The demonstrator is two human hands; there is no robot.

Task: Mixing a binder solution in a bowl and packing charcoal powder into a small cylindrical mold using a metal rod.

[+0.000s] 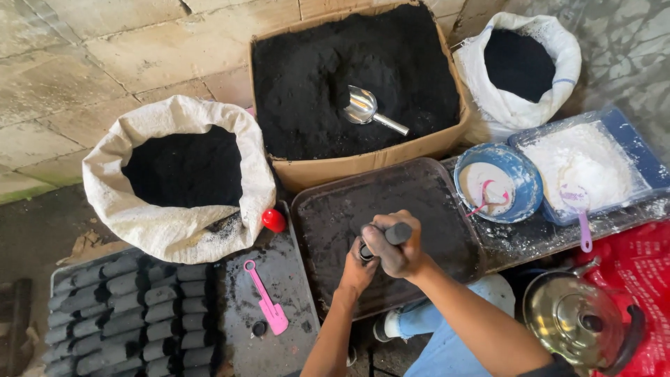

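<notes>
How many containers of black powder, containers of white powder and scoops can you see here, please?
Black powder containers: 3 (sack, box, sack)
White powder containers: 2 (bowl, tray)
Scoops: 3 (metal, pink, purple)
Total: 8

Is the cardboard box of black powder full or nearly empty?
Nearly full: black powder fills the brown cardboard box almost to its rim, with the metal scoop lying on top.
</notes>
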